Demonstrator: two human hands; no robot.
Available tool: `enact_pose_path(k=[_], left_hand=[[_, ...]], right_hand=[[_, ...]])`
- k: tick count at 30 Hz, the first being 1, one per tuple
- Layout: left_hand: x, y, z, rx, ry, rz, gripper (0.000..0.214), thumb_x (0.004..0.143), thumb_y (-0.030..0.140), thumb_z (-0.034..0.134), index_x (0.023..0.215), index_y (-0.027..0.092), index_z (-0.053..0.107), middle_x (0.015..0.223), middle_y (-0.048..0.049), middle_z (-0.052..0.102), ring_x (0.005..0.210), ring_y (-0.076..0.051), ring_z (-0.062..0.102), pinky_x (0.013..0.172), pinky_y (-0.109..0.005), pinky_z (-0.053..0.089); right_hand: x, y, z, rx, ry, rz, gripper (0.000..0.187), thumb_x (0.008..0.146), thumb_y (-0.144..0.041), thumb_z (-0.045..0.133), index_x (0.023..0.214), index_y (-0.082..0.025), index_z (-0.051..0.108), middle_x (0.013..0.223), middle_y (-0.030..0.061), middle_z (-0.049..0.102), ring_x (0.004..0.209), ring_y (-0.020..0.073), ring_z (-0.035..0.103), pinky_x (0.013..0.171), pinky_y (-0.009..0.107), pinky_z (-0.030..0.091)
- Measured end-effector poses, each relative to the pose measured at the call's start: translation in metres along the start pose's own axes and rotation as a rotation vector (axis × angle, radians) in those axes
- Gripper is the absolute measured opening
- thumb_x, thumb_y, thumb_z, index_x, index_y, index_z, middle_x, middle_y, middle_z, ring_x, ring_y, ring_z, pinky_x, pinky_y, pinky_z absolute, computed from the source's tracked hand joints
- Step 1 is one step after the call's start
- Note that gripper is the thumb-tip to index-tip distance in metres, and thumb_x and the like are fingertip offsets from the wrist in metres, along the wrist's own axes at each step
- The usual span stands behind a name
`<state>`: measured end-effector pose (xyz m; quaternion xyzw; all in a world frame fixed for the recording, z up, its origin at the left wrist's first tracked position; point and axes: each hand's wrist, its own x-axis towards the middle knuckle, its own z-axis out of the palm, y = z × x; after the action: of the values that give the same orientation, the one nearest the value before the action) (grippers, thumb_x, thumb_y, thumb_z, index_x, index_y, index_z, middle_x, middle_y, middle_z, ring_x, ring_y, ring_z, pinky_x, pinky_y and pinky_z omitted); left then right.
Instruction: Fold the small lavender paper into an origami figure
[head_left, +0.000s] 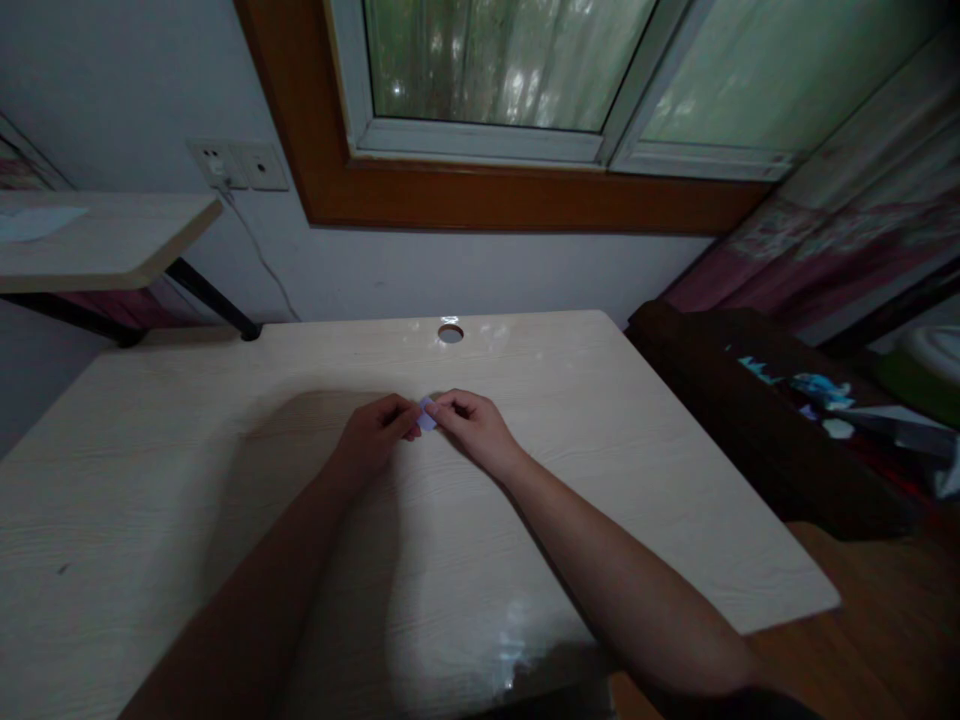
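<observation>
In right hand [484, 428], small lilac piece [427, 414].

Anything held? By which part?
Small pale-purple piece: left hand pinches its left edge, right hand its right, between thumb and fingers.

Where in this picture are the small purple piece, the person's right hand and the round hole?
Small purple piece [427, 423]: head view, on its lower part.
Right hand [482, 430]: head view, on the back of the hand.
Round hole [451, 335]: head view, middle of the opening.
</observation>
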<state>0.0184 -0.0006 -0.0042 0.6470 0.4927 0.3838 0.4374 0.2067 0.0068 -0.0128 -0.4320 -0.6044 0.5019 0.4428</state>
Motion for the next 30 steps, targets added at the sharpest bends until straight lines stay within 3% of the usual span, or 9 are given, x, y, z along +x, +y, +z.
enact_pose_path(k=[16, 30], left_hand=[[-0.0018, -0.0018, 0.0012, 0.035, -0.068, 0.053, 0.032, 0.086, 0.047, 0.059, 0.077, 0.018, 0.068, 0.072, -0.0032, 0.071, 0.067, -0.016, 0.063, 0.066, -0.026, 0.049], [-0.0016, -0.002, -0.0003, -0.005, 0.053, 0.061, 0.028, 0.084, 0.044, 0.063, 0.079, 0.017, 0.067, 0.067, -0.0009, 0.066, 0.063, -0.014, 0.06, 0.063, -0.025, 0.048]], right_hand=[[0.0003, -0.0059, -0.0018, 0.082, 0.04, -0.002, 0.026, 0.081, -0.044, 0.068, 0.079, -0.018, 0.072, 0.073, 0.0018, 0.068, 0.068, 0.0148, 0.057, 0.069, 0.029, 0.045], [0.0003, -0.0021, -0.0017, 0.082, 0.009, 0.009, 0.033, 0.08, -0.049, 0.07, 0.082, -0.017, 0.07, 0.07, 0.0009, 0.064, 0.063, 0.0126, 0.054, 0.064, 0.027, 0.042]])
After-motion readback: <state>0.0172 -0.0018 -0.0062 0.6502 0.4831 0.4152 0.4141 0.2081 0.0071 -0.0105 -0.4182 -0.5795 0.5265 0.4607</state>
